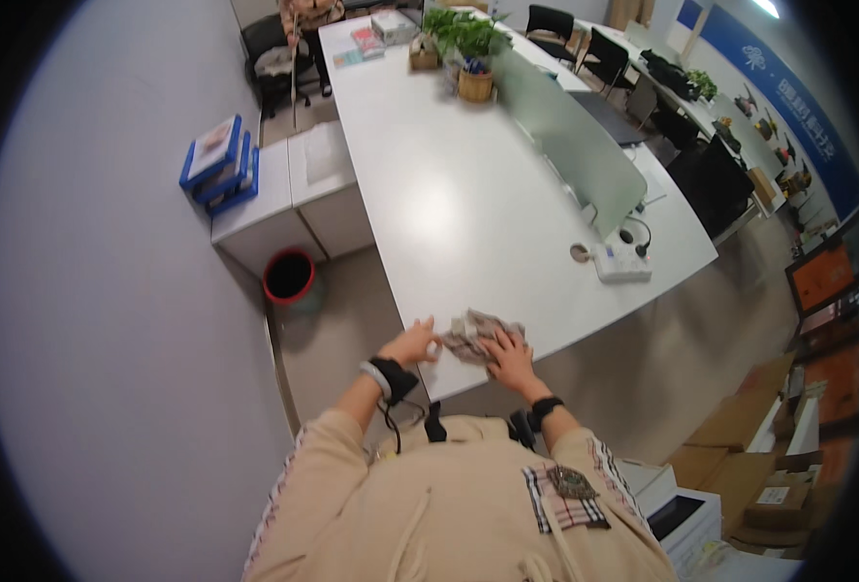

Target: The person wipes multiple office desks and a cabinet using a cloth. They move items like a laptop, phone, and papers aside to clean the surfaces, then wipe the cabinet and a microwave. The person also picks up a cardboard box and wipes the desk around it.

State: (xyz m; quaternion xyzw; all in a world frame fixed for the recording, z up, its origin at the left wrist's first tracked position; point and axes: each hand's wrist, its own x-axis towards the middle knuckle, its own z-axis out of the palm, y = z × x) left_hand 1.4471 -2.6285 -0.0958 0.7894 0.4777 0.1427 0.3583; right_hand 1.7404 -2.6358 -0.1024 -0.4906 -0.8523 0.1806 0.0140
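Observation:
A crumpled checked cloth (pixel 482 336) lies on the white desk (pixel 466 182) close to its near corner. My right hand (pixel 511 358) rests on the right part of the cloth, fingers spread over it and pressing it to the desktop. At the cloth's left end is my left hand (pixel 413 343), over the desk's left edge. Its thumb and fingers are apart; whether a fingertip touches the cloth is hard to tell.
A white power strip (pixel 622 262) with a plug sits right of the cloth, near a frosted divider (pixel 582 149). Potted plants (pixel 475 84) stand farther back. A red-rimmed bin (pixel 289 277) is left on the floor; cardboard boxes (pixel 749 451) lie right. A person (pixel 312 22) is at the far end.

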